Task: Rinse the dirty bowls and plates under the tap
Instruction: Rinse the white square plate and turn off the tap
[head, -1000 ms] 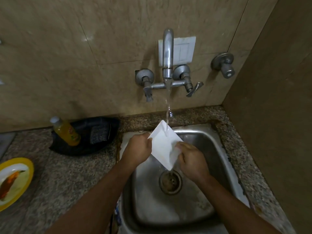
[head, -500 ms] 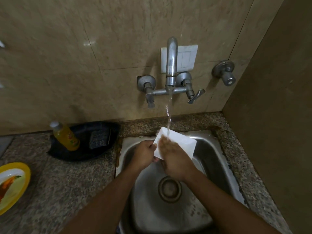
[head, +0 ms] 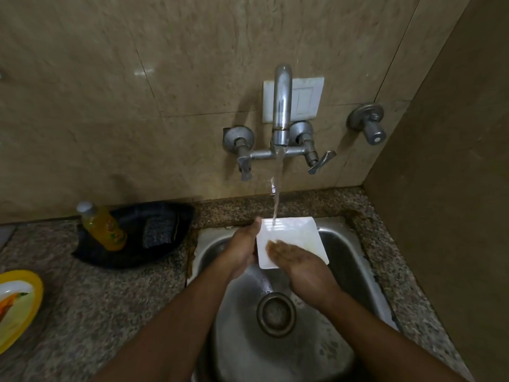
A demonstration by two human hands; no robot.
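A white square plate [head: 294,235] is held over the steel sink [head: 355,271], face up towards me, with the tap's water stream [head: 277,188] landing on its far edge. My left hand [head: 242,249] grips the plate's left edge, thumb on top. My right hand [head: 297,260] lies flat on the plate's surface with straight fingers pointing left. The tap [head: 281,111] is mounted on the wall above and is running.
A yellow plate with food residue [head: 16,307] sits on the granite counter at far left. A black tray [head: 132,238] behind it holds an orange liquid bottle [head: 103,226] and a scrub pad [head: 159,230]. A wall stands close on the right. The sink drain [head: 275,312] is below my hands.
The plate has turned from tilted on a corner to lying flatter under the stream. My right hand has moved from its edge onto its face, fingers now spread flat.
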